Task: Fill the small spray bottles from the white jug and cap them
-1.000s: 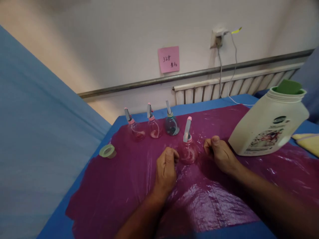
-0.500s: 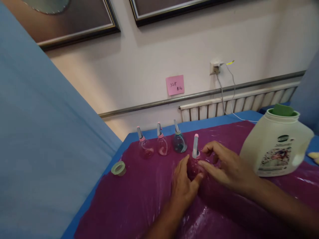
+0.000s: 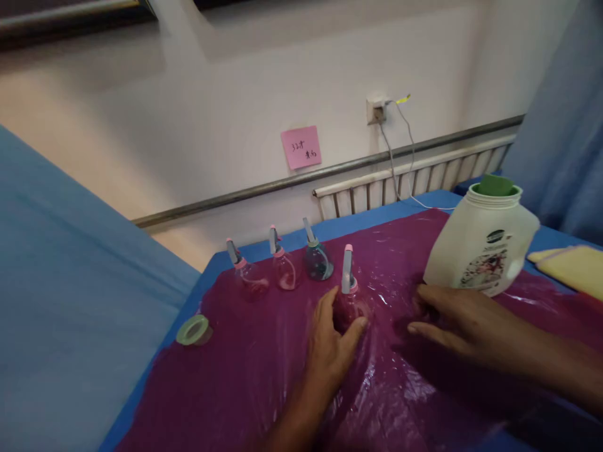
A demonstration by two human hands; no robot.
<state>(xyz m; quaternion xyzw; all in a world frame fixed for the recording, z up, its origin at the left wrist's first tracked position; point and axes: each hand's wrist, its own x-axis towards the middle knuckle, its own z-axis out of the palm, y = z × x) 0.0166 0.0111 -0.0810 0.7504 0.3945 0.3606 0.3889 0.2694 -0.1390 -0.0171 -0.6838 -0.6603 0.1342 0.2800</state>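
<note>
My left hand curves round the left and near side of a clear spray bottle with a grey trigger head and pink collar, upright on the sheet. To the right of it, my right hand hovers apart, thumb away from its bent fingers, with nothing visible in it. Behind stand three more spray bottles: a pink-collared one, another pink-collared one and a bluish one. A white plastic jug with a green piece in its mouth stands just beyond my right hand.
A shiny purple plastic sheet covers most of the blue surface. At the left lies a pale green ring-shaped piece. A yellow cloth is at the right. Blue curtains hang at both sides; a cord runs from the wall socket.
My right hand has drawn away from the spray bottle to the right, nearer the jug. My left hand remains at the bottle. The camera view has shifted, bringing the yellow cloth into view.
</note>
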